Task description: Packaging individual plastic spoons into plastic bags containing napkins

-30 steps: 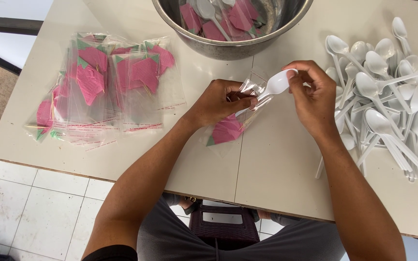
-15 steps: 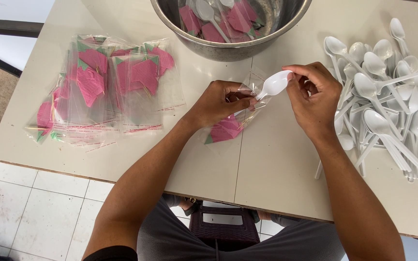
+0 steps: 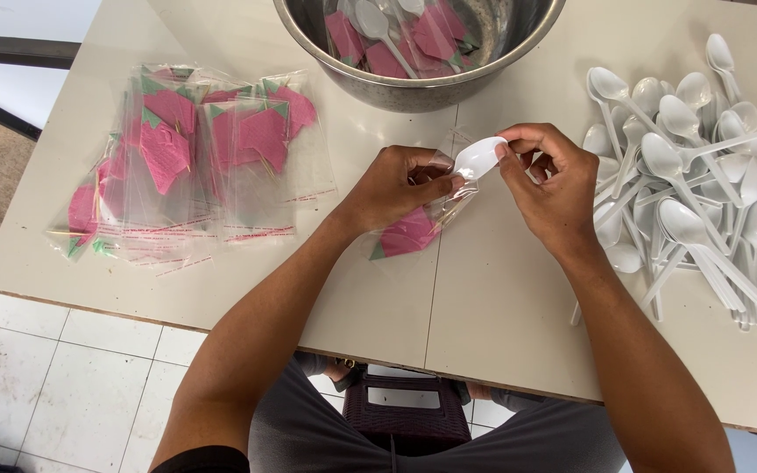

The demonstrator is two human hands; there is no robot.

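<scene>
My left hand [image 3: 393,186] grips the open top of a clear plastic bag [image 3: 422,223] that holds a folded pink napkin with a green corner [image 3: 406,236]. My right hand [image 3: 549,184] pinches a white plastic spoon [image 3: 478,157] by its handle, bowl pointing left at the mouth of the bag. Both hands hover just above the cream table [image 3: 501,307], in front of a metal bowl [image 3: 413,89].
A heap of loose white plastic spoons [image 3: 698,175] lies at the right. A spread of clear bags with pink napkins [image 3: 194,158] lies at the left. The metal bowl holds several packed napkins and spoons. A tiled floor shows below the table's near edge.
The spoon's bowl has shifted slightly left and down toward the bag's opening. Both hands stay in nearly the same place.
</scene>
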